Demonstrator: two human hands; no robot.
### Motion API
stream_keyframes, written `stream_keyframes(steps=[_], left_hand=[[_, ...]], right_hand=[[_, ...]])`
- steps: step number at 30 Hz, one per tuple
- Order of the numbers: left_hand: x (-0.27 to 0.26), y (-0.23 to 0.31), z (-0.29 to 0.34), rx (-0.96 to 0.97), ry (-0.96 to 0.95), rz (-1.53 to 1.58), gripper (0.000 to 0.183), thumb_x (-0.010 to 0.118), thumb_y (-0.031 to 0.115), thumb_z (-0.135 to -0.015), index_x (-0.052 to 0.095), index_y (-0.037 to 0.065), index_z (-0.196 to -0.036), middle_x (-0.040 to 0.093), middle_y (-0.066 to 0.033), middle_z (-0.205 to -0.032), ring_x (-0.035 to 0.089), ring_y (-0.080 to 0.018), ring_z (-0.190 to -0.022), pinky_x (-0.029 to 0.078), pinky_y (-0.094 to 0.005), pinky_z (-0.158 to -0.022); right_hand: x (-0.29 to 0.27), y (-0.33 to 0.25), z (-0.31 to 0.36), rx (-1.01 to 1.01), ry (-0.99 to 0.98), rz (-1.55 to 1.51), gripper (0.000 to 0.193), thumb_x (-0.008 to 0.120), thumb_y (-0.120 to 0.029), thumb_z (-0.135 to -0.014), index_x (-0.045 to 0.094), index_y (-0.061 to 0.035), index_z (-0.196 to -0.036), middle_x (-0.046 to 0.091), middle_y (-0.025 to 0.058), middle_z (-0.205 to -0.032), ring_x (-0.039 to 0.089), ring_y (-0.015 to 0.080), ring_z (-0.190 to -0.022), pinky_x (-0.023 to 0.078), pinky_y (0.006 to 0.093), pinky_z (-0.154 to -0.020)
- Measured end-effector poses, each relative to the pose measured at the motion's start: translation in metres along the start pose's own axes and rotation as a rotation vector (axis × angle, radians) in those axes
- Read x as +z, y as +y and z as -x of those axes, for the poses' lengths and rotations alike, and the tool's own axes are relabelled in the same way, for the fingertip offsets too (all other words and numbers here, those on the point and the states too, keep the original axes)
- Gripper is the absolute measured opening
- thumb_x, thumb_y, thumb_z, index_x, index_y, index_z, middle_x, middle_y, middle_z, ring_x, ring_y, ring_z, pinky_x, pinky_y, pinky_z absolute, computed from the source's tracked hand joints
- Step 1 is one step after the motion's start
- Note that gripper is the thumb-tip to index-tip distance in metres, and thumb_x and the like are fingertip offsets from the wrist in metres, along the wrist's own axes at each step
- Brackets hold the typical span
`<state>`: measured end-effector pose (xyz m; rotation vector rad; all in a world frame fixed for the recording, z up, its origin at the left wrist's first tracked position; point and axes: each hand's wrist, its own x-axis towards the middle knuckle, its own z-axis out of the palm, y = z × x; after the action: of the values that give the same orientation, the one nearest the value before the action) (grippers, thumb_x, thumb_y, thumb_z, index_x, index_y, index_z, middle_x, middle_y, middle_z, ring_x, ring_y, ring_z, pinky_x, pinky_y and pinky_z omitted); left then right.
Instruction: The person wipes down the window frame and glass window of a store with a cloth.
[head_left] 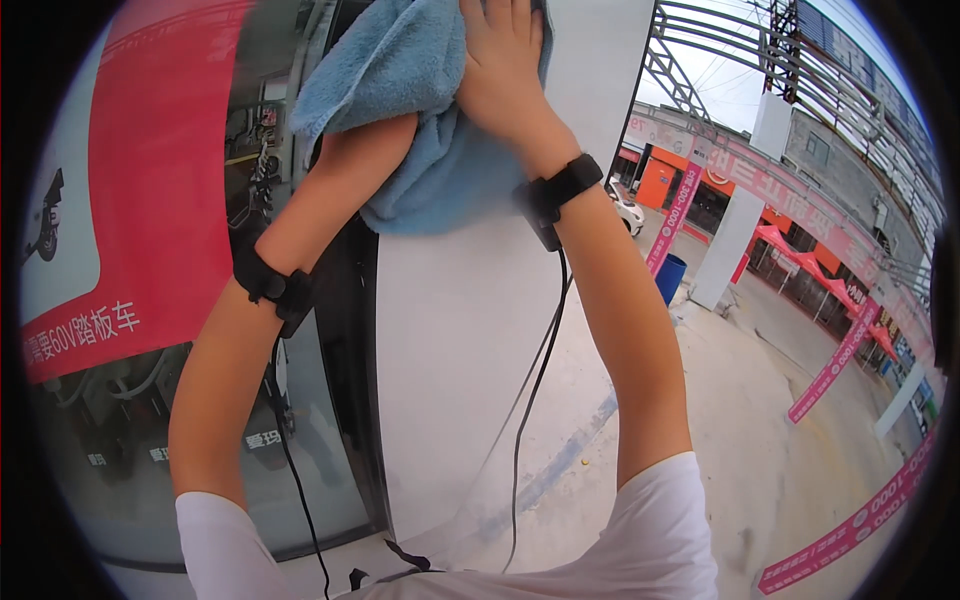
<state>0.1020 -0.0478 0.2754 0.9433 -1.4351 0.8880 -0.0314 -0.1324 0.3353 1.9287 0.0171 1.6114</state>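
The paved yard (pixel 720 430) stretched away on the right, and the shop window (pixel 320 470), with a red poster (pixel 165 170) on its left part, took up the left side. Between them stood the pale pillar (pixel 440 320), the surface being worked. The blue cloth (pixel 400 70) lay against its upper part, bunched at the left and reaching toward the window's dark frame (pixel 355 370). The right hand (pixel 505 75) lay over the cloth, palm down, fingers extended and slightly spread, their tips at the upper border, pressing rather than gripping. The left hand was hidden beneath the folds; its opening and hold could not be told. Each wrist bore a black strap (pixel 570 187). The step in hand was judged to be wiping the pillar; the next move appeared to call for even pressure and a smoothed cloth.
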Motion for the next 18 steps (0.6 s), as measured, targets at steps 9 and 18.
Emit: stream_keyframes(steps=[9, 18], left_hand=[[-0.014, 0.018, 0.193, -0.307, -0.32, 0.354, 0.089, 0.069, 0.029, -0.095, 0.015, 0.002, -0.161, 0.019, -0.0187, -0.166, 0.022, -0.0315, -0.153, 0.019, -0.04, -0.125], [-0.027, 0.059, 0.356, -0.646, -0.377, 0.518, 0.096, 0.07, 0.024, -0.094, 0.007, -0.002, -0.161, 0.011, -0.0187, -0.169, 0.014, -0.0309, -0.156, 0.013, -0.0392, -0.127]], right_hand=[[-0.029, -0.098, 0.195, 0.221, -0.263, -0.189, 0.063, 0.051, -0.031, -0.098, 0.039, -0.0121, -0.157, 0.012, 0.0245, -0.168, 0.013, 0.0551, -0.15, 0.016, 0.0628, -0.118], [-0.045, -0.241, 0.414, 0.535, -0.606, -0.253, 0.058, 0.061, -0.021, -0.089, 0.053, -0.0053, -0.145, 0.032, 0.0373, -0.153, 0.031, 0.0628, -0.136, 0.026, 0.0675, -0.111]])
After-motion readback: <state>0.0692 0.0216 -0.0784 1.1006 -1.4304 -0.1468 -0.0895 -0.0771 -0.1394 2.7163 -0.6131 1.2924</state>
